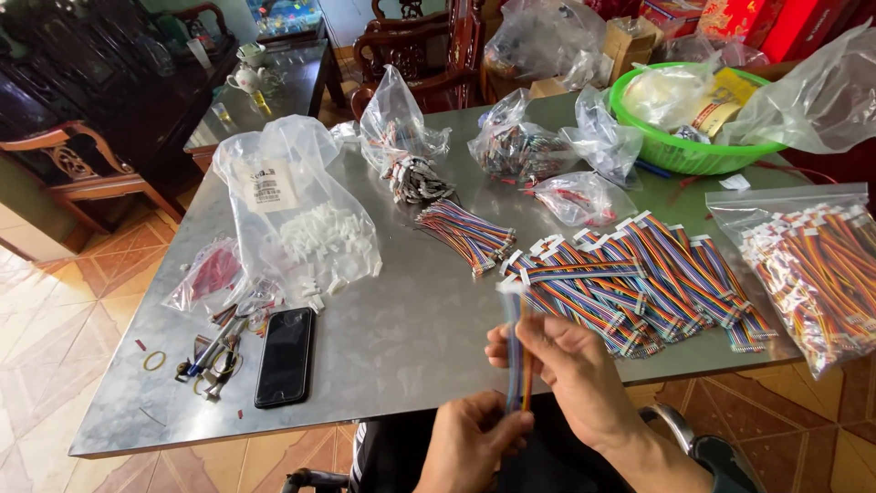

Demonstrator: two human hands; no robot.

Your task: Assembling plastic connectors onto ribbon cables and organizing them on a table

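Both my hands hold one multicoloured ribbon cable (514,340) upright at the table's near edge. My right hand (566,365) pinches its middle, and my left hand (470,443) grips its lower end. The cable's white connector points up, toward a row of bundled rainbow cables (639,278) lying on the metal table (401,338) just beyond my right hand.
A black phone (285,356) and small tools (214,351) lie at the left front. A clear bag of white connectors (310,228) stands behind them. More cable bags (812,265) sit right, a green basket (693,151) at the back right, wooden chairs (420,46) beyond.
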